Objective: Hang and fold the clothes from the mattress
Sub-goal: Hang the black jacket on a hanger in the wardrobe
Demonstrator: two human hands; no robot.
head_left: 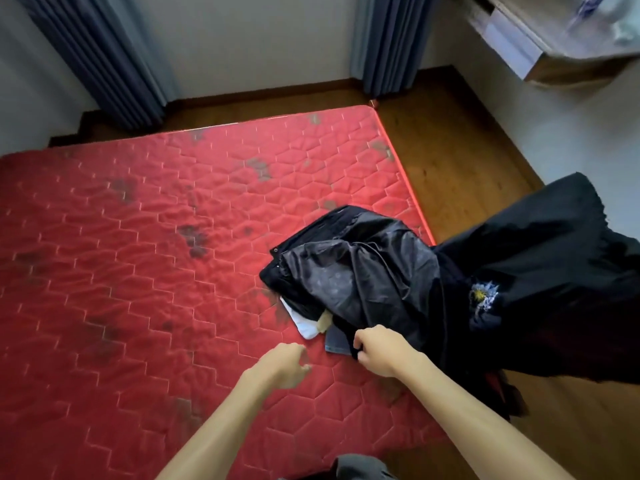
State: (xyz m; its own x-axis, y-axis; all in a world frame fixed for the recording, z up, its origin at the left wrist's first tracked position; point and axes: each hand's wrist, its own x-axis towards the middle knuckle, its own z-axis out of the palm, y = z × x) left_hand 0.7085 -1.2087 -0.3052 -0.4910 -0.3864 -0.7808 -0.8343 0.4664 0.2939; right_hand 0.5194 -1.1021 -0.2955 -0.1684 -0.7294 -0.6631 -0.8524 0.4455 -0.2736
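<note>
1. Lower centre-right of the frame: the right hand (377,351) is curled tight, pinching the near edge of the heap of black clothes (398,306) that sits on the red quilted, hexagon-stitched mattress (138,254).
2. The left hand (284,365) hovers just to the left, above bare mattress. Its fingers are loosely curled, hold nothing and are clear of the cloth.
3. Here's the key relation: the heap lies up and to the right of both hands, close to the mattress's right edge. Its long axis runs from frame centre out to the right, spilling past that edge above the brown wooden floor (450,150). The right hand is on it, so the left would have to cross rightward for a second hold.
4. A glossy black jacket (346,271) crowns the left of the heap. A matte black garment with a pale embroidered motif (554,265) fans out to the right, raised and blurred.
5. Peeking from under the jacket's near edge are a white folded cloth (304,325), a beige scrap (325,322) and a blue-grey denim piece (337,342), all mostly buried.
6. Hard to call: which black piece the right hand actually grips. The matte garment is cut off at the right border, and no hanger shows anywhere.
</note>
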